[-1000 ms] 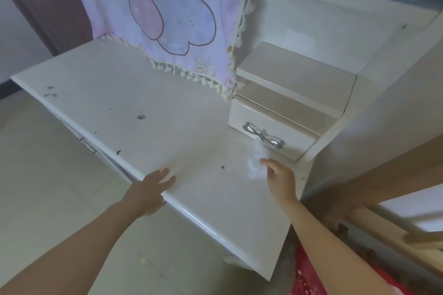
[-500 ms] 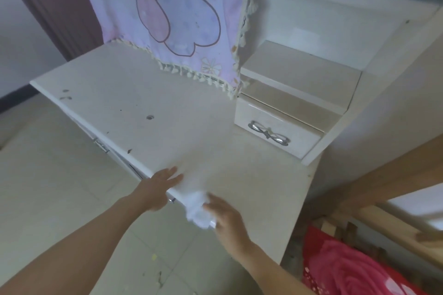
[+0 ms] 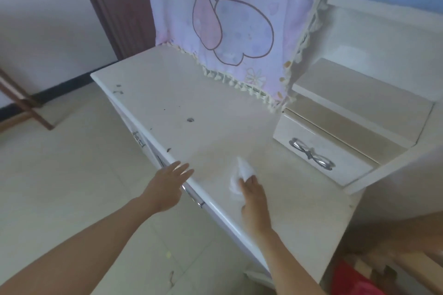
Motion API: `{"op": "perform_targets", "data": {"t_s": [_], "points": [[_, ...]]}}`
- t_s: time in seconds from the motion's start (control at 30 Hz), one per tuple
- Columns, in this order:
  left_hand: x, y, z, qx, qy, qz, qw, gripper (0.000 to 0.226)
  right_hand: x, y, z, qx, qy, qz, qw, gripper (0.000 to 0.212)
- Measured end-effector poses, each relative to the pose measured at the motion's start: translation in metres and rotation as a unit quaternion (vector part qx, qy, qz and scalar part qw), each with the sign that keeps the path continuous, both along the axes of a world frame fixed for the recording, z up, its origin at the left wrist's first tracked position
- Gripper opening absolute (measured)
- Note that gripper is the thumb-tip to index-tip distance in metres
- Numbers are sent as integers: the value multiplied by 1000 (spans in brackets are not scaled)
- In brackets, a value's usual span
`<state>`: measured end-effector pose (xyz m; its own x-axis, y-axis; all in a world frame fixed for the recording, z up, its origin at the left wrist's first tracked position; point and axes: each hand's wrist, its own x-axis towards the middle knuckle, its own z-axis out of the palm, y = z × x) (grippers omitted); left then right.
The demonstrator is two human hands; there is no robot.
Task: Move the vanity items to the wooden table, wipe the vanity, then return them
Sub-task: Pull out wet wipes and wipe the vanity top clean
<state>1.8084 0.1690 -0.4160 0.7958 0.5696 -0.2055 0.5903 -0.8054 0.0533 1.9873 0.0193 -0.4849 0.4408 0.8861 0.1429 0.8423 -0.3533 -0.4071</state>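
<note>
The right hand (image 3: 254, 199) holds a crumpled white tissue (image 3: 240, 175) on the bench (image 3: 215, 124), near its front edge, and its fingers curl around the tissue. The left hand (image 3: 167, 187), at 9 o'clock from it, is at the edge with fingers straight and open. A small drawer (image 3: 335, 165) stands at 2 o'clock from the tissue.

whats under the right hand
A crumpled white tissue lies under the right hand on the vanity top. Its part beneath the fingers is hidden.

cloth (image 3: 241, 173) on vanity top (image 3: 215, 127), drawer (image 3: 321, 151) right; curtain (image 3: 227, 19) behind
</note>
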Motion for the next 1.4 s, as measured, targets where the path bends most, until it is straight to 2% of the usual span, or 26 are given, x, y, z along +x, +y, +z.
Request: {"op": "perform_targets", "data": {"t_s": [0.07, 0.17, 0.23, 0.33, 0.43, 0.5, 0.6, 0.7, 0.77, 0.8, 0.9, 0.93, 1.03, 1.13, 1.2, 1.3, 1.4], "points": [[-24, 19, 0, -29, 43, 98, 994, 63, -40, 21, 6, 0, 1, 58, 998, 92], [-49, 52, 4, -27, 67, 146, 987, 63, -58, 35, 8, -8, 19, 74, 997, 86], [-60, 79, 5, -34, 72, 143, 987, 64, -39, 36, 7, 18, 68, 6, 998, 75], [-65, 123, -1, -24, 73, 128, 989, 65, 7, 30, 11, 25, 90, -163, 982, 68], [-65, 167, -11, -15, 68, 100, 993, 65, 23, 41, 19, 2, 125, -239, 963, 66], [-67, 193, -17, -6, 66, 76, 995, 66, 19, 73, 20, -12, 125, -245, 961, 65], [-71, 230, -23, 12, 62, 48, 997, 66, -2, 136, 17, -21, 92, -179, 979, 68], [-76, 252, -27, -8, 47, 42, 998, 63, -56, 173, 2, -9, 17, -86, 996, 81], [-80, 254, -30, -37, 29, 45, 998, 64, -100, 178, -7, -23, 28, 17, 999, 82], [-80, 253, -30, -48, 18, 46, 998, 65, -117, 177, -6, -35, 31, 62, 997, 75], [-79, 258, -27, -56, 19, 25, 998, 63, -129, 174, 5, -36, 80, 110, 990, 67], [-78, 262, -25, -57, 24, 14, 998, 62, -124, 173, 15, -26, 121, 77, 989, 64], [-76, 269, -25, -70, 19, 7, 997, 60, -76, 175, 45, 23, 148, -78, 986, 60], [-76, 270, -24, -94, 9, 17, 995, 62, -4, 175, 64, -13, 150, -206, 967, 58], [-79, 272, -25, -106, 2, 17, 994, 64, 31, 176, 61, -64, 133, -259, 955, 65], [-80, 275, -25, -114, -4, 24, 993, 66, 56, 191, 38, -109, 128, -266, 949, 81], [-79, 275, -24, -129, -21, 49, 990, 68, 68, 222, 16, -86, 90, -190, 974, 65]]}}
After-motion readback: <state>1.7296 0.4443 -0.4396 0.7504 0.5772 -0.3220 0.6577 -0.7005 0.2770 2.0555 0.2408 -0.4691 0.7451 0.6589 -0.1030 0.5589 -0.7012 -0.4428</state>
